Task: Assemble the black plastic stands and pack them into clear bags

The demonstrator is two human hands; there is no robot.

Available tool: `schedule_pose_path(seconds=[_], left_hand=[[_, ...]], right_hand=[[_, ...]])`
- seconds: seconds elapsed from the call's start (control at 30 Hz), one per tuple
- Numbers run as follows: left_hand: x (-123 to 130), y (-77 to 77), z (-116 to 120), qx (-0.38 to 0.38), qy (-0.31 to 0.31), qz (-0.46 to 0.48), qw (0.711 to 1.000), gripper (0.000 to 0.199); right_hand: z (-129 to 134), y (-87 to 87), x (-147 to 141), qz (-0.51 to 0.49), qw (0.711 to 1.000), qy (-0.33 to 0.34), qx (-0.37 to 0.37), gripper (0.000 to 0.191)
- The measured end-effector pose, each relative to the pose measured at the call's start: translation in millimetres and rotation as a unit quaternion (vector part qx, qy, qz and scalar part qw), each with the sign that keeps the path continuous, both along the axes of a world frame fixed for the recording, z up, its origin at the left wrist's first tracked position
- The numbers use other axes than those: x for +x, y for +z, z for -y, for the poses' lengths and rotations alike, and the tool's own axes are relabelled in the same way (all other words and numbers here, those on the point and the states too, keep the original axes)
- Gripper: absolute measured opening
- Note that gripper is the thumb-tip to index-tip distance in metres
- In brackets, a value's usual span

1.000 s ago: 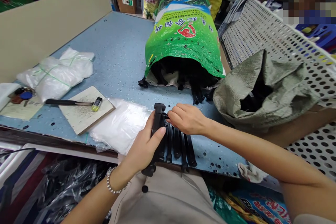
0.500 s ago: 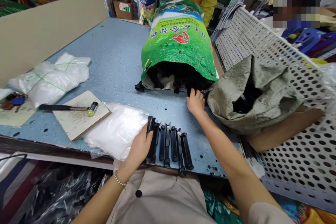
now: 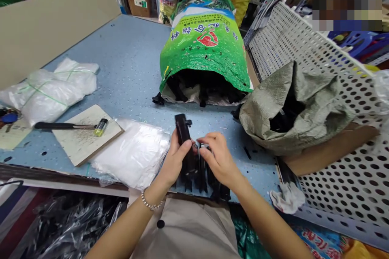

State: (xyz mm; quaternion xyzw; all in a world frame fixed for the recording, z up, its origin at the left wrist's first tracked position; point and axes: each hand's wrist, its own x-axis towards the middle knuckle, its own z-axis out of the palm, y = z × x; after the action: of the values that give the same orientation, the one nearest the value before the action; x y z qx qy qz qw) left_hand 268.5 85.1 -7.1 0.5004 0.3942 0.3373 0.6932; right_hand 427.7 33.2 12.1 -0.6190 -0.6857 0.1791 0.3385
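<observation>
My left hand (image 3: 175,158) is closed around a long black bar-shaped part (image 3: 183,129), held upright and tilted, with a small knob near its top. Close on its right is my right hand (image 3: 217,156), fingers bent, with a gap between thumb and forefinger and nothing plainly held. Below both hands, several similar black parts (image 3: 225,192) lie in a row at the table's front edge, partly hidden. Beyond them a green printed sack (image 3: 206,58) lies with its mouth towards me, dark parts inside. To the right stands an open grey-green woven bag (image 3: 258,119) with black contents.
Left of my hands is a stack of clear plastic bags (image 3: 133,149). A board (image 3: 91,139) carries a black-handled tool (image 3: 57,125). Tied plastic bundles (image 3: 51,93) lie farther left. A perforated white panel (image 3: 340,129) borders the right side. A person is at the upper right.
My right hand has left the green sack's mouth and come back beside my left hand. My left hand has lifted a black part up from the row.
</observation>
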Motion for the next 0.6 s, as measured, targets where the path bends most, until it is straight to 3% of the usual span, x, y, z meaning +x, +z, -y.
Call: schedule_pose_path(seconds=[0.07,0.13,0.23,0.37,0.5,0.6], left_hand=[[-4,11.7,2,-0.079,-0.058,0.045,0.994,0.063],[-10,20.3,6,-0.13,-0.107,0.066,0.983,0.064],[-19,28.1,12,-0.121,-0.11,0.053,0.985,0.064],[-27,33.8,14,-0.073,-0.095,0.003,0.993,0.065],[-34,40.8,10,-0.112,-0.132,-0.02,0.985,0.067],[-35,43.9,12,-0.109,-0.15,-0.041,0.982,0.071]], right_hand=[[-8,6.0,6,0.102,0.993,-0.011,0.054,0.031],[-23,8.1,16,0.194,0.976,0.034,0.088,0.03],[-43,8.4,26,0.274,0.945,0.125,0.13,0.03],[-55,11.3,29,0.299,0.911,0.199,0.202,0.032],[-58,17.8,34,0.329,0.884,0.241,0.226,0.029],[-53,19.2,32,0.277,0.908,0.255,0.186,0.03]])
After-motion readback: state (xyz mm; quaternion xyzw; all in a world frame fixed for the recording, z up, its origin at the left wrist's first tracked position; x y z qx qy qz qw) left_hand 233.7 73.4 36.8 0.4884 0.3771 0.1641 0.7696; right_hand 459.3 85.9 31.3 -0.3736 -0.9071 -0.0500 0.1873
